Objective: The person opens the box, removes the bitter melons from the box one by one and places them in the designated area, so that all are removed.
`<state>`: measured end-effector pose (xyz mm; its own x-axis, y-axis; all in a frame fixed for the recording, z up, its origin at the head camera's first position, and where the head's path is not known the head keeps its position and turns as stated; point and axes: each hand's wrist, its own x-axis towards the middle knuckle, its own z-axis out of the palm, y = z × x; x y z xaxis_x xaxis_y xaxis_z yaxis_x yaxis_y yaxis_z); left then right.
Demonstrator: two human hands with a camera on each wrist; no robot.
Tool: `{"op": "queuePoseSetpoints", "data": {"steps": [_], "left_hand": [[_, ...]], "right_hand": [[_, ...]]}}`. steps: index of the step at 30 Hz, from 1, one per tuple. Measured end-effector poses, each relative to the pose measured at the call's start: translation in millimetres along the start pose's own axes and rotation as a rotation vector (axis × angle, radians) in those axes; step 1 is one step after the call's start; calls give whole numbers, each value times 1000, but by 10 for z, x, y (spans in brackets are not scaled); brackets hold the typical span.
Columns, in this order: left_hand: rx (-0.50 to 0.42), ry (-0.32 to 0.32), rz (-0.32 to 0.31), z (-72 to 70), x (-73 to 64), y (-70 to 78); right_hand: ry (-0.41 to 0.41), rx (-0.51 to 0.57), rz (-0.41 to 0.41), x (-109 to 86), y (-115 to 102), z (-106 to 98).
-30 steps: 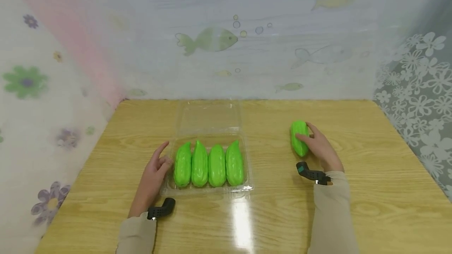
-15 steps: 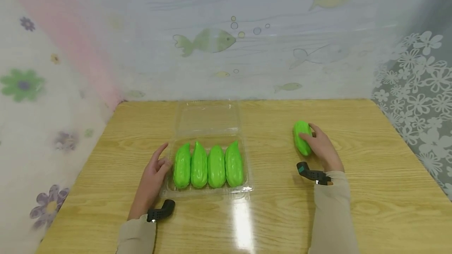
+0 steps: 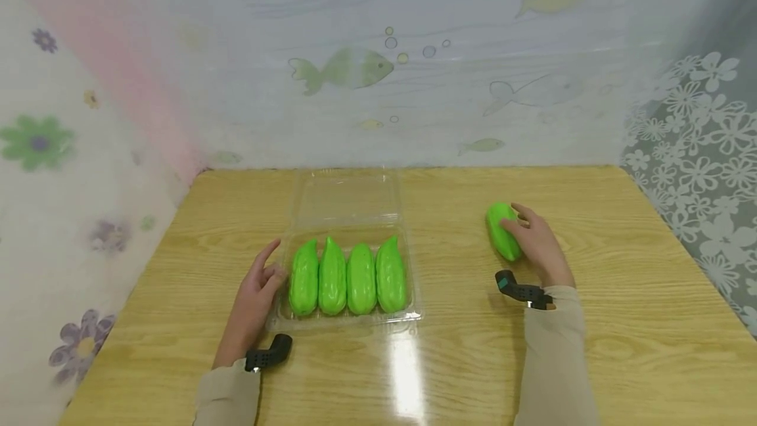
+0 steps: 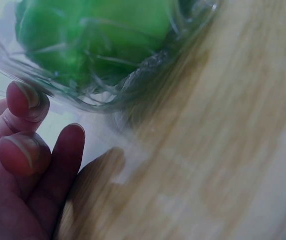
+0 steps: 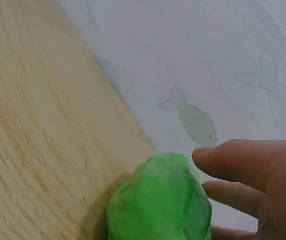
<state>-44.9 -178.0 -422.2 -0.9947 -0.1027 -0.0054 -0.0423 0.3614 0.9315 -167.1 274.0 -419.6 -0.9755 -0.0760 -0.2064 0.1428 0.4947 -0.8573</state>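
Note:
Beyond the right hand's thumb, a bright green bitter melon (image 3: 500,231) lies on the table, tilted slightly. My right hand (image 3: 537,245) is at its right side. In the right wrist view the thumb's tip is right by the melon (image 5: 160,200), and the other fingers are spread behind it. Left of centre is a clear plastic clamshell box (image 3: 414,315) with its lid (image 3: 349,196) folded back. Several bitter melons (image 3: 362,280) stand side by side in it. My left hand (image 3: 255,294) rests at the box's left edge, index finger extended, other fingertips right at the rim.
The wood-grain table (image 3: 467,367) backs onto a pale curtain (image 3: 443,104) printed with fish. Flowered sheets hang at the left and right sides. Each wrist wears a black camera mount (image 3: 523,291).
The melon at the right moved slightly right, then back left, and now leans more. My right index finger has come away from it. The left hand and the box stay about the same.

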Motion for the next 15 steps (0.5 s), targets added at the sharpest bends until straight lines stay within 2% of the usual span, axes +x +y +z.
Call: {"op": "queuePoseSetpoints", "data": {"steps": [6, 10, 15], "left_hand": [[33, 13, 16, 16, -47, 158], [23, 15, 35, 24, -47, 164], [24, 11, 35, 24, -51, 130]], "right_hand": [[64, -51, -65, -19, -80, -35], [140, -70, -99, -36, -125, -51], [200, -83, -100, -61, -159, -43]]}}
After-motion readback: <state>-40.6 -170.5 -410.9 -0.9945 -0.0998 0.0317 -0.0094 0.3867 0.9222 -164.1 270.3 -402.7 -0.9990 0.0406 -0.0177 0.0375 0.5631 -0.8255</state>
